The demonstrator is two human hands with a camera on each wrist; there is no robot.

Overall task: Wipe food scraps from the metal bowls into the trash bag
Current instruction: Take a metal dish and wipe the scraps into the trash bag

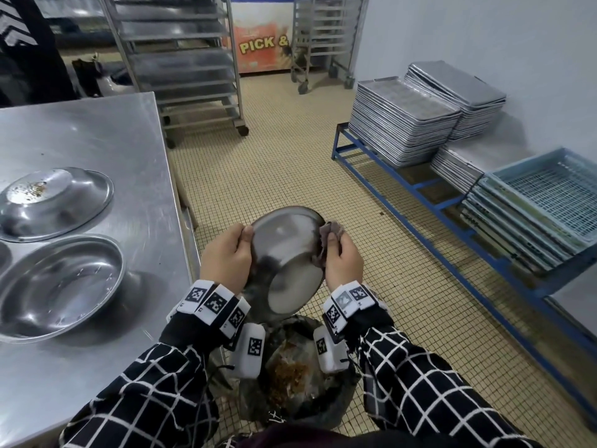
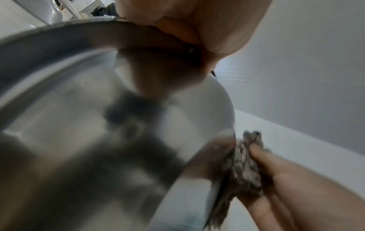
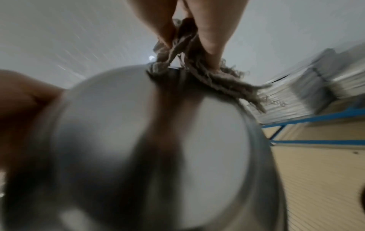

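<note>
Here, start with the steel table (image 1: 97,124) on your left: two more metal bowls wait on it, the far bowl (image 1: 55,202) speckled with scraps, the near bowl (image 1: 58,282) looking mostly bare. Below your wrists the trash bag (image 1: 303,392) stands open on the tiled floor, brown scraps already inside.

The bowl in hand (image 1: 287,253) is tilted over that bag, its underside turned towards you. It looks thin, stiff and light, and its polished wall is probably slick, more so if greasy, so take it by the rolled rim, not the curved side.

Your left hand (image 1: 226,257) does just that: thumb hooked over the rim's left edge, fingers curled behind. Your right hand (image 1: 342,257) has its fingers closed on the cloth (image 1: 329,234), a soft, frayed rag bunched against the rim's right edge. From the right wrist view the cloth straddles the rim; whether it reaches the inside cannot be told.

Judging by the tilt, keep the mouth facing down so loosened bits fall into the bag.
</note>
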